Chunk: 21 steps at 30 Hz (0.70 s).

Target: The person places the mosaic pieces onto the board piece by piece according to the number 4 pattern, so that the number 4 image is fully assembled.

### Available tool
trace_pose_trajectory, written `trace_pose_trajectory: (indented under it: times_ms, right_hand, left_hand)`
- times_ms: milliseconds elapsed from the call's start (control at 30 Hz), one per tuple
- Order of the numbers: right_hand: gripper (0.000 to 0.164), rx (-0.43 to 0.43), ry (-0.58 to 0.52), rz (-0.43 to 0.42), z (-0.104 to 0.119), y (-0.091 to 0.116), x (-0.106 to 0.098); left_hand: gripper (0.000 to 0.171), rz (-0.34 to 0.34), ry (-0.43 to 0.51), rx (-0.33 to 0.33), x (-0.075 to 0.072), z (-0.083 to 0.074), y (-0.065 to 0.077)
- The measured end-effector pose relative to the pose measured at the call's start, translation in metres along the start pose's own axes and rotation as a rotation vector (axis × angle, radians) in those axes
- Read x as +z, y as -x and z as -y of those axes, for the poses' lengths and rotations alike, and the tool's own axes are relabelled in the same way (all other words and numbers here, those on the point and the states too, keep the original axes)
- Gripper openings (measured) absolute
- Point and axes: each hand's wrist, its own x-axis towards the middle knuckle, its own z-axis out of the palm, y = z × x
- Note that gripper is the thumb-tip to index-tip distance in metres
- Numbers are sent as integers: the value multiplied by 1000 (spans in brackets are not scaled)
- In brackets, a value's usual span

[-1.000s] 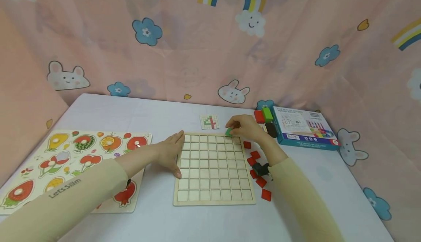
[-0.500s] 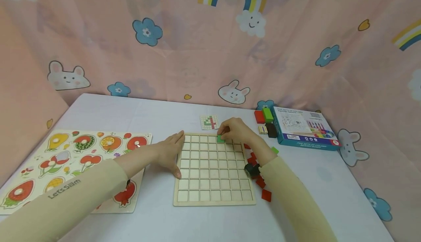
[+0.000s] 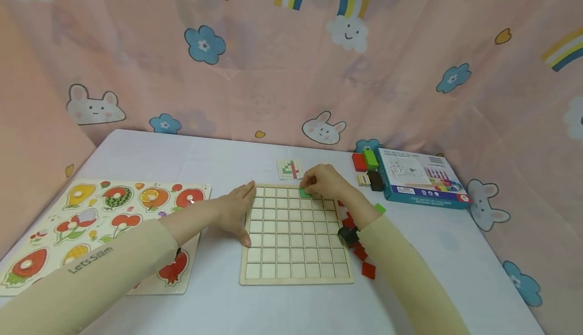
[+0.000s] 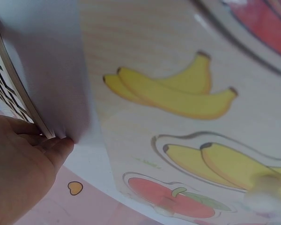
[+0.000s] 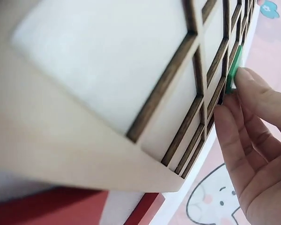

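A wooden grid board (image 3: 297, 241) lies flat on the white table. Along its left edge rests my left hand (image 3: 234, 213), fingers extended and thumb near the lower part of that edge; the left wrist view shows its fingertips (image 4: 63, 146) against the board's side. My right hand (image 3: 329, 180) is over the far edge, pinching a green square tile (image 5: 234, 68) between thumb and fingers. That tile (image 3: 305, 193) sits at a cell in the top row, partly covered by the fingers. Just behind the board lies a small pattern card (image 3: 290, 169) with green and red squares.
Red tiles (image 3: 368, 270) and a black piece (image 3: 348, 235) lie right of the board, partly under my right forearm. A green tile (image 3: 380, 208) is beyond it. Coloured blocks (image 3: 359, 162) stand beside a flat box (image 3: 421, 175). A fruit puzzle board (image 3: 105, 223) lies left, under my left sleeve.
My right hand has moved left with the green tile, from behind the board's far right to a top-row cell, and then stayed there. The left hand has not moved.
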Motion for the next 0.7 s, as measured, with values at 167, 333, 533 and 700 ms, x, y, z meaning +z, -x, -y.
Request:
trace_pose_trajectory:
  times_ms: [167, 333, 533, 700]
  right_hand:
    - [9, -5, -26, 14, -1, 10, -7]
    - [17, 51, -24, 6, -19, 34, -29]
    - [20, 64, -8, -15, -55, 72, -54]
    - [21, 135, -23, 20, -79, 96, -61]
  left_hand:
    - [138, 10, 4, -1, -1, 0, 0]
    - [138, 14, -4, -7, -1, -1, -1]
    - [137, 18, -8, -10, -1, -1, -1]
    - [138, 16, -8, -13, 0, -1, -1]
